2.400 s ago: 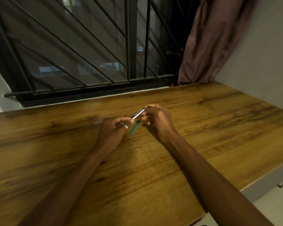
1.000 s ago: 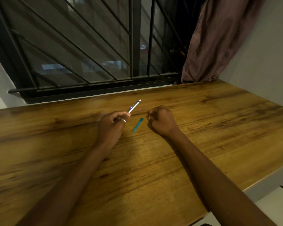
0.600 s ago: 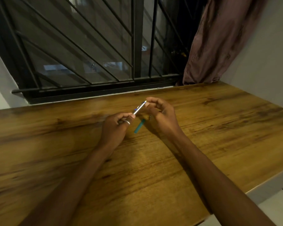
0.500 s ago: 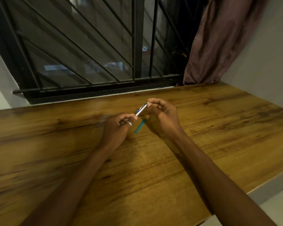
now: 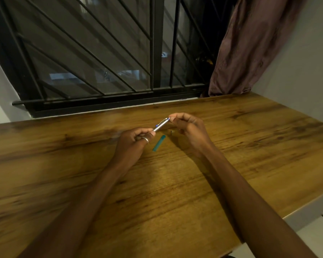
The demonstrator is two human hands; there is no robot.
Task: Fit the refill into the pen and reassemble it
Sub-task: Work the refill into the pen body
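my left hand [image 5: 132,140] pinches the lower end of the silver pen barrel [image 5: 161,125], fingers closed round it, barrel angled up and away toward the window. a second ago my right hand [image 5: 188,127] was a loose fist on the desk [image 5: 231,164], well clear of the pen; now it has come back up and its fingertips [image 5: 172,118] are closed at the barrel's top end, by the blue tip. whether they grip the pen itself or some small part going in, i cannot tell. the teal piece [image 5: 158,143] lies flat on the desk just below the barrel, between my hands, in the same spot as before. a tiny dark bit [image 5: 170,132] sits beside it, too small to name. i judge the refill is being seated or pressed home, with the teal piece still to go on.
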